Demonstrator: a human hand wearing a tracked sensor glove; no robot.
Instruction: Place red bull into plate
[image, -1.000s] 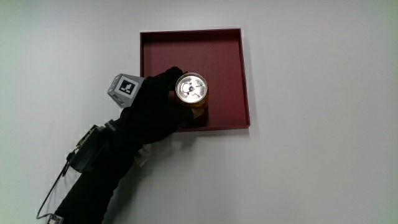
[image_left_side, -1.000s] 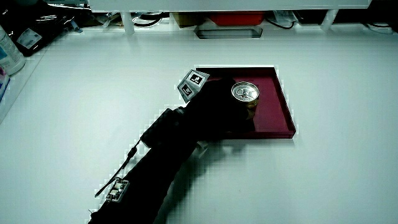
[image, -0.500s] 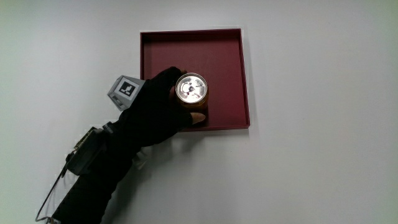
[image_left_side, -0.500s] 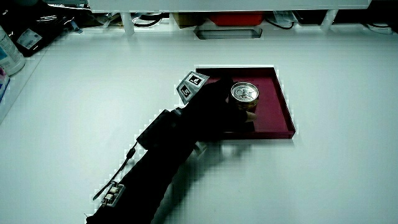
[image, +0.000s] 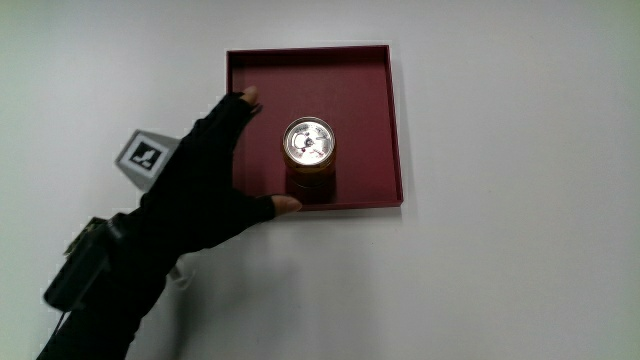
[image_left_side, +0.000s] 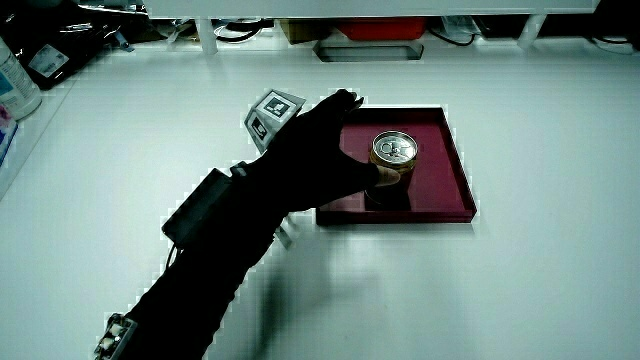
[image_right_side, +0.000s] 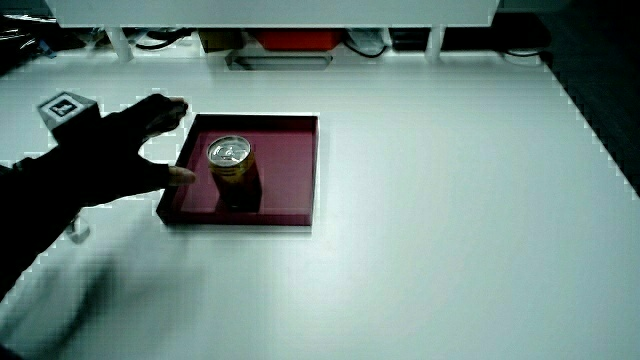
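While can (image: 309, 150) stands in plate (image: 380, 120), hand (image: 205, 185) hovers beside.

the grasp on the red bull can (image: 309, 143) has been released. the hand (image: 205, 190) was closed around the can one second ago; its fingers (image: 236, 108) are now spread flat and its thumb (image: 281, 205) is parted from the can. the hand has been drawn back toward 8 o'clock of the can, over the plate (image: 368, 95) edge. the patterned cube (image: 146, 157) has been carried with it, farther from the plate.
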